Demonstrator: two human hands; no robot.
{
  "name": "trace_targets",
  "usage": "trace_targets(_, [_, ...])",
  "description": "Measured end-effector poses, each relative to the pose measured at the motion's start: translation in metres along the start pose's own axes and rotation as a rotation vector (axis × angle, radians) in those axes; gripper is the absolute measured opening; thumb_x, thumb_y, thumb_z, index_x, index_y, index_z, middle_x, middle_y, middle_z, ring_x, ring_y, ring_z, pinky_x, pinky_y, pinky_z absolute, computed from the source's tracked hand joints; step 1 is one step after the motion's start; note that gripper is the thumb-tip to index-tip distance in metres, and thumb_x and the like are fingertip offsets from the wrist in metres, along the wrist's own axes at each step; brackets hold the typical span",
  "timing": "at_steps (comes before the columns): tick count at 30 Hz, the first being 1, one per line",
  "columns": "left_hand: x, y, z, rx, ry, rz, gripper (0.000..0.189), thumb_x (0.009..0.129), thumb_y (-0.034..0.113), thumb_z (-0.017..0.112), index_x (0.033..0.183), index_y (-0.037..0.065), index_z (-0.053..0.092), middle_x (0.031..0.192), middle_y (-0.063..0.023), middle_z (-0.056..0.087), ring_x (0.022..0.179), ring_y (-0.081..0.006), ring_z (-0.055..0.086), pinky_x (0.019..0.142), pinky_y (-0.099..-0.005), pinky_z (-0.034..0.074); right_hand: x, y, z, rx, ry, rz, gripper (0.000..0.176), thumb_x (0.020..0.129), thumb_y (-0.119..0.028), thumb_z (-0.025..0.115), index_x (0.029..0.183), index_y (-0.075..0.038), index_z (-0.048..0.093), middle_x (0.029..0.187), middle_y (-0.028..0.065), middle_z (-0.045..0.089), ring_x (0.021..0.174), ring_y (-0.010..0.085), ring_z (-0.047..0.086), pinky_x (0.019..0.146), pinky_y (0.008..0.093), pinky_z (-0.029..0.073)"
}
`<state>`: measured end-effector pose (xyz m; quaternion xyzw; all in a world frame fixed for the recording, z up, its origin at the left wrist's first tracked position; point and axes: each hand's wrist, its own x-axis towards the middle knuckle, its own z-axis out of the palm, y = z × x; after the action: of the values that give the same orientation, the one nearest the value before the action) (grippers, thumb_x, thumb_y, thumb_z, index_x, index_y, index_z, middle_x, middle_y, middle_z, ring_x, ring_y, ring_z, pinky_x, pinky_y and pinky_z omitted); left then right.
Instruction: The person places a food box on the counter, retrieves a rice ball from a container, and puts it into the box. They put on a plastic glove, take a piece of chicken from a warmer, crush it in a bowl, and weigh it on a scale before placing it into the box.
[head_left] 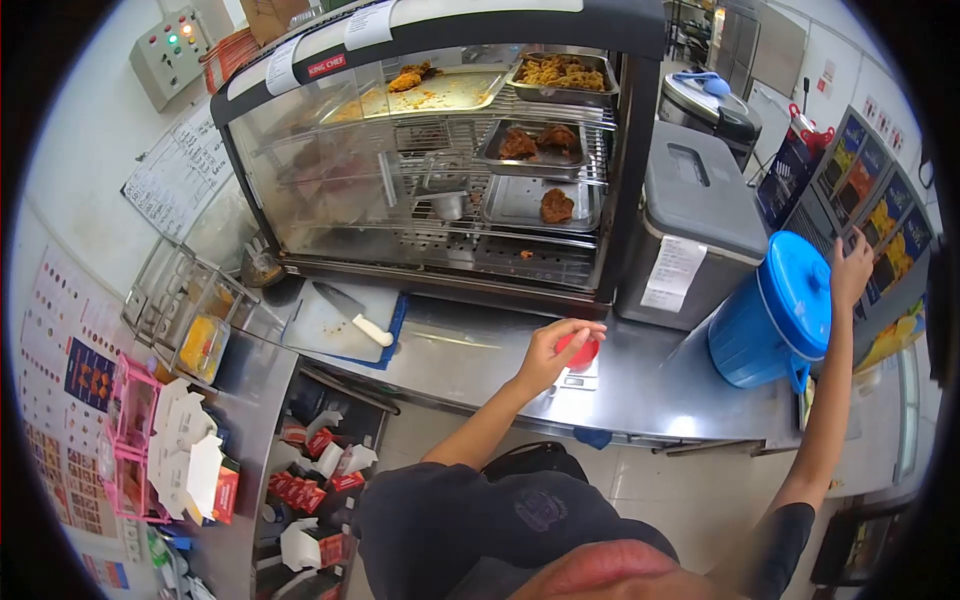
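Observation:
My left hand (556, 352) reaches over the counter with its fingers stretched out above a small red bowl (582, 352). The bowl rests on a small white scale (580, 381) and is partly hidden by that hand. Out to the right, my right hand (851, 266) is raised beside a tall blue bucket (745, 335) with a blue lid (799, 285). Its fingers are apart, close to the grey panels with food pictures (868, 185); whether they touch is hard to tell. I see nothing held in it.
A glass food warmer (440, 285) holds trays of fried pieces (540, 143). A grey lidded container (690, 215) stands beside it. On the left, a knife (352, 313) lies on a white cutting board (325, 335). Red-and-white boxes (300, 490) fill a lower shelf.

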<state>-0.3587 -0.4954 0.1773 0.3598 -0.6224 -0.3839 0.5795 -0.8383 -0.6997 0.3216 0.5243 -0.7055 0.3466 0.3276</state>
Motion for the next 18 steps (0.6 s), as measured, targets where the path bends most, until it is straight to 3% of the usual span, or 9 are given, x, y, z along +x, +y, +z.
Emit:
trace_targets(3, [0.018, -0.013, 0.028, -0.045, 0.039, -0.019, 0.024, 0.095, 0.016, 0.049, 0.104, 0.000, 0.064, 0.093, -0.0097, 0.068, 0.092, -0.0162, 0.064, 0.083, -0.0279, 0.047, 0.004, 0.082, 0.089, -0.184, -0.002, -0.068, 0.061, 0.087, -0.049, 0.054, 0.140, -0.022, 0.038, 0.137, 0.0238, 0.037, 0.123, 0.0439, 0.038, 0.101, 0.0483, 0.034])
trace_targets(5, [0.036, -0.019, 0.045, -0.041, 0.070, -0.019, 0.024, 0.095, 0.016, 0.049, 0.104, 0.000, 0.065, 0.093, -0.0094, 0.068, 0.092, -0.0160, 0.064, 0.083, -0.0276, 0.047, -0.001, 0.106, 0.118, -0.354, -0.420, 0.080, 0.072, 0.085, -0.066, 0.042, 0.144, -0.025, 0.030, 0.141, 0.0271, 0.031, 0.128, 0.0470, 0.031, 0.104, 0.0534, 0.028])
trace_targets(7, [0.050, -0.029, 0.067, -0.086, 0.078, -0.012, 0.023, 0.094, 0.015, 0.050, 0.104, 0.000, 0.065, 0.093, -0.0094, 0.068, 0.090, -0.0153, 0.063, 0.082, -0.0273, 0.047, 0.004, 0.122, 0.133, -0.189, -0.849, 0.267, 0.085, 0.080, -0.078, 0.029, 0.145, -0.025, 0.027, 0.141, 0.0263, 0.033, 0.130, 0.0447, 0.030, 0.103, 0.0560, 0.026])
trace_targets(8, [0.058, -0.030, 0.075, -0.098, 0.077, -0.004, 0.022, 0.093, 0.014, 0.052, 0.103, 0.000, 0.066, 0.093, -0.0096, 0.068, 0.089, -0.0153, 0.064, 0.082, -0.0274, 0.047, 0.001, 0.123, 0.131, -0.134, -0.840, 0.299, 0.082, 0.081, -0.075, 0.033, 0.143, -0.023, 0.031, 0.138, 0.0252, 0.037, 0.128, 0.0429, 0.034, 0.102, 0.0551, 0.028])
trace_targets(11, [0.080, -0.028, 0.090, 0.062, 0.046, 0.030, 0.022, 0.093, 0.012, 0.051, 0.101, -0.001, 0.066, 0.093, -0.0111, 0.068, 0.088, -0.0160, 0.064, 0.082, -0.0281, 0.047, -0.012, 0.107, 0.115, -0.010, -0.381, -0.021, 0.073, 0.083, -0.066, 0.044, 0.136, -0.016, 0.043, 0.128, 0.0221, 0.049, 0.120, 0.0373, 0.046, 0.099, 0.0524, 0.034])
trace_targets(13, [0.086, -0.023, 0.097, 0.130, 0.066, 0.029, 0.023, 0.094, 0.012, 0.049, 0.101, -0.002, 0.065, 0.092, -0.0122, 0.068, 0.088, -0.0157, 0.063, 0.083, -0.0280, 0.047, 0.000, 0.063, 0.050, 0.073, -0.404, -0.187, 0.063, 0.083, -0.059, 0.053, 0.125, -0.012, 0.053, 0.115, 0.0183, 0.056, 0.112, 0.0358, 0.052, 0.092, 0.0463, 0.043])
trace_targets(14, [0.085, -0.022, 0.099, 0.156, 0.096, 0.021, 0.023, 0.094, 0.012, 0.049, 0.101, -0.002, 0.065, 0.092, -0.0122, 0.068, 0.088, -0.0158, 0.063, 0.083, -0.0281, 0.047, -0.003, 0.049, 0.029, 0.004, -0.502, -0.239, 0.060, 0.081, -0.057, 0.056, 0.118, -0.010, 0.056, 0.105, 0.0161, 0.057, 0.101, 0.0331, 0.056, 0.084, 0.0428, 0.047])
trace_targets(16, [0.077, -0.023, 0.103, 0.182, 0.184, -0.002, 0.023, 0.094, 0.013, 0.049, 0.102, -0.002, 0.065, 0.092, -0.0121, 0.067, 0.088, -0.0164, 0.063, 0.083, -0.0289, 0.047, -0.011, 0.047, 0.026, 0.117, -0.754, -0.232, 0.063, 0.078, -0.052, 0.062, 0.116, -0.003, 0.055, 0.103, 0.0208, 0.058, 0.095, 0.0365, 0.058, 0.082, 0.0433, 0.047])
trace_targets(18, [0.064, -0.021, 0.109, 0.170, 0.286, -0.050, 0.024, 0.095, 0.014, 0.048, 0.103, -0.003, 0.064, 0.092, -0.0119, 0.067, 0.088, -0.0169, 0.062, 0.083, -0.0297, 0.047, -0.017, 0.058, 0.041, 0.194, -0.651, -0.343, 0.057, 0.076, -0.045, 0.065, 0.109, 0.000, 0.056, 0.098, 0.0222, 0.059, 0.094, 0.0369, 0.059, 0.081, 0.0434, 0.047])
